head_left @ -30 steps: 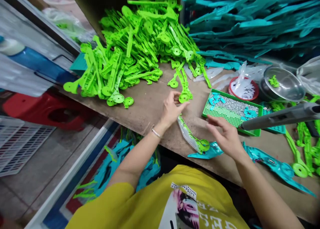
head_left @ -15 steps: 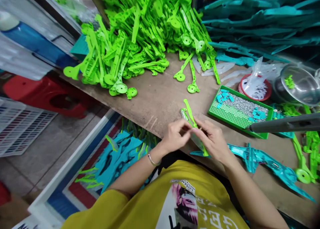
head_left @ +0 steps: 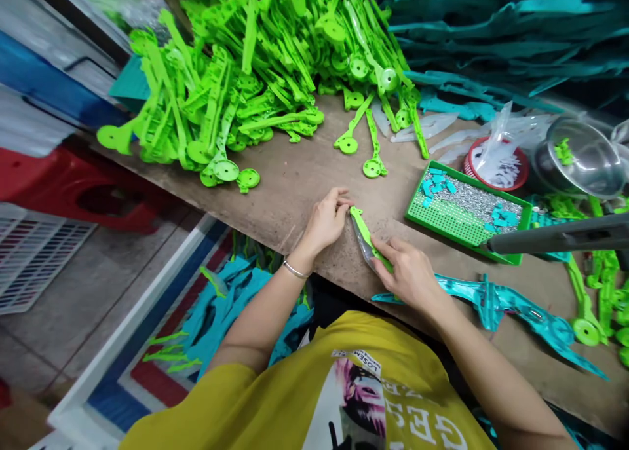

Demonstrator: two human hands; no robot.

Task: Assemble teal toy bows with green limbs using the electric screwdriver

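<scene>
Green plastic piece (head_left: 362, 226): light, stiff, best taken by its long sides

It should weigh little and flex little, though its smooth surface may slip. The clear strip (head_left: 364, 247) along one edge is probably more fragile, so gripping the green length seems safer. Narrow and bright green, it has a small knobby far tip; fingers cover its near end. It sits slantwise between the hands, on or just over the worktop (head_left: 314, 168); I cannot tell which. The right hand (head_left: 410, 270) pinches its near part; the left hand (head_left: 325, 222) is half curled by the tip, contact unclear.
</scene>
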